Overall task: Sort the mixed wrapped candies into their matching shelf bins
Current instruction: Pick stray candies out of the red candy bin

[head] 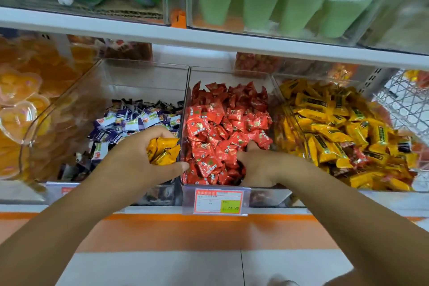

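Your left hand (137,160) is closed around a fistful of yellow wrapped candies (163,150), fingers curled over the top and thumb underneath. It sits at about 10 o'clock from the price label (218,202), over the front right corner of the purple bin (144,81), with the thumb tip up against the wall it shares with the red bin (229,79).

Your right hand (260,167) is down in the red bin, at about 1 o'clock from that label. The thumb sticks up and the fingers are buried among the red wrapped candies (216,127), so you cannot tell whether it grips anything.

The three clear bins stand side by side on the shelf. Purple-and-white candies (134,121) lie at 10 o'clock, the red ones at 12, and the loose yellow candies (336,127) fill the yellow bin (320,80) at 2 o'clock. In that yellow bin a few red and dark strays (355,153) lie mixed in near the front.

Heart-shaped jelly cups (18,90) are piled at 9 o'clock. A wire basket (404,104) stands at 3 o'clock. On the shelf above, at 12 o'clock, a clear box holds pale green moulded pieces (260,11).
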Demonstrator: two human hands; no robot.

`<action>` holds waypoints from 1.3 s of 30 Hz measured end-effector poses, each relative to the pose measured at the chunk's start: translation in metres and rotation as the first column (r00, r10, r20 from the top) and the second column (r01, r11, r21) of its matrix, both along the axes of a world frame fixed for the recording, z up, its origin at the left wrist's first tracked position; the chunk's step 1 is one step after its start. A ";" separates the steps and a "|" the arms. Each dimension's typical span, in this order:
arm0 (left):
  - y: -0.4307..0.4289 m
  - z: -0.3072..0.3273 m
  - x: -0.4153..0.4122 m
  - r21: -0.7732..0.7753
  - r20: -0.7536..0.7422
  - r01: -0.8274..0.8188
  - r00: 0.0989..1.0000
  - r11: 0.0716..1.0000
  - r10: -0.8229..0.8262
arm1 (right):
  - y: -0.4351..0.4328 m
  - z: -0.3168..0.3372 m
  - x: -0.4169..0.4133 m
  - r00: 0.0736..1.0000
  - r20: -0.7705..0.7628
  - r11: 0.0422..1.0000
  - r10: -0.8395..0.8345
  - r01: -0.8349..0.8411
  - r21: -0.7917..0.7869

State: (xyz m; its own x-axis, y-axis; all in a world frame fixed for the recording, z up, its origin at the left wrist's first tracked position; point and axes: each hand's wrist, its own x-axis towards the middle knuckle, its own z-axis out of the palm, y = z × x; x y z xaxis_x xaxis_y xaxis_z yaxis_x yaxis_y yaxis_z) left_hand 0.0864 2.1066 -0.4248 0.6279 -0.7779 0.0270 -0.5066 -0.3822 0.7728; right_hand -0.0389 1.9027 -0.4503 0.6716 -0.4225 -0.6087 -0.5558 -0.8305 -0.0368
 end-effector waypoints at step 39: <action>-0.001 -0.005 0.007 -0.026 -0.056 0.011 0.998 1.000 -0.012 | -0.031 0.059 0.019 0.618 0.749 0.971 -0.240 0.168 0.172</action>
